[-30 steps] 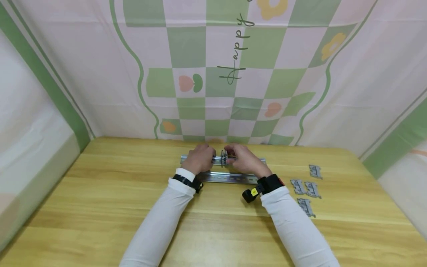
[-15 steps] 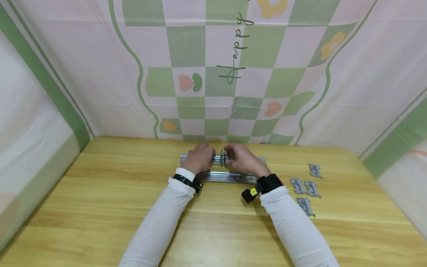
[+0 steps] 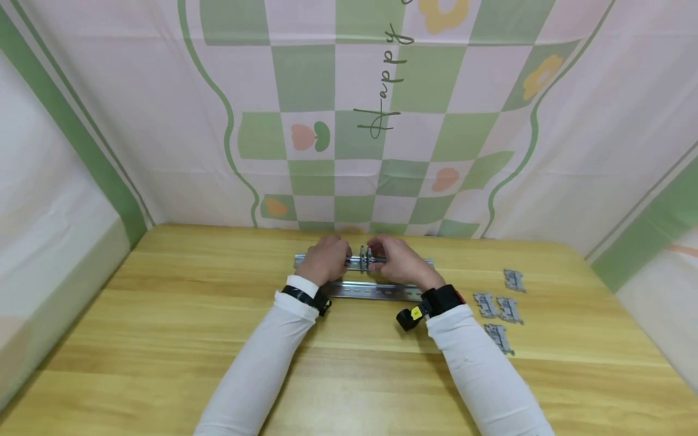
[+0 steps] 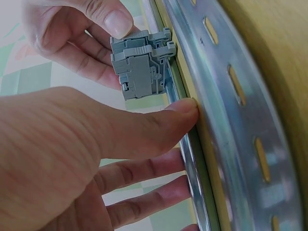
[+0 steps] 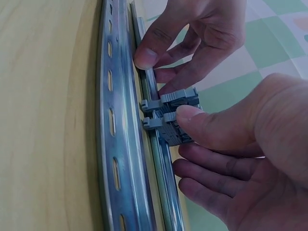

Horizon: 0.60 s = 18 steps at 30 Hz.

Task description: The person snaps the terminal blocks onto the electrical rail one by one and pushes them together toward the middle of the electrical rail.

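Observation:
Two grey DIN rail terminal blocks sit side by side across the far metal DIN rail (image 3: 428, 263). My right hand (image 3: 400, 261) pinches the right-hand terminal block (image 5: 168, 129), thumb on its top and other fingers behind it. Beside it stands the second terminal block (image 5: 179, 97), a narrow gap between them at the rail. To the left, my left hand (image 3: 326, 259) holds the far rail, its thumb on the near edge and its fingers at the far edge. The left wrist view shows the blocks standing upright on the rail.
A second slotted DIN rail (image 3: 376, 290) lies parallel, just nearer to me. Several loose grey terminal blocks (image 3: 509, 309) lie flat at the right of the wooden table (image 3: 163, 339). A patterned curtain (image 3: 305, 72) hangs right behind the table's far edge.

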### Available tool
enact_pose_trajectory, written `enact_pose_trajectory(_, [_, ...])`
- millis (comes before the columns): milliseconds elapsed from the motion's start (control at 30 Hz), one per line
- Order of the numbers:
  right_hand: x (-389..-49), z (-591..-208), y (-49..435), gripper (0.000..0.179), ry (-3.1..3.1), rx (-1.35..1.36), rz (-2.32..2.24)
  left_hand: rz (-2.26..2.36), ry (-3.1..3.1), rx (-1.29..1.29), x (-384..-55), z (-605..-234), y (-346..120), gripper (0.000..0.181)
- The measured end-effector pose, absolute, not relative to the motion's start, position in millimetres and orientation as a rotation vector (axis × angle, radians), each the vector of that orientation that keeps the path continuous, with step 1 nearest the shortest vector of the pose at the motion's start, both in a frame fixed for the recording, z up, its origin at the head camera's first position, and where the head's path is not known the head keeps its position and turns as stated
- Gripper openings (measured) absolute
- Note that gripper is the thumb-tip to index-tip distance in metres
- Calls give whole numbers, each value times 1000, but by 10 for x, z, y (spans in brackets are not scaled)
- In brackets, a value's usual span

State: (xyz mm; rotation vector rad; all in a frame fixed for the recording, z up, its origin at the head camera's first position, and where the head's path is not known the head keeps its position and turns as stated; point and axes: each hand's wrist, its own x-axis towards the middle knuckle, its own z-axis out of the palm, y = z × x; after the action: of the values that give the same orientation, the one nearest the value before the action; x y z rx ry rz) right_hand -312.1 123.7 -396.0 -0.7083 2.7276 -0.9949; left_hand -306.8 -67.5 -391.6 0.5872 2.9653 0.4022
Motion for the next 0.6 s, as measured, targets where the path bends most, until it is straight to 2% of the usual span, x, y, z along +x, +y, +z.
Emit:
enact_pose_trajectory(167, [-3120,-3961,1255,49,2721,-706,-1004,406,2967,596,-3074,-3923,-670,9])
enact_pose_trajectory(600, [-3135,-3974,1251,48,2721,-723,-1015,413,2955,597,-3082,-3927,-676,11])
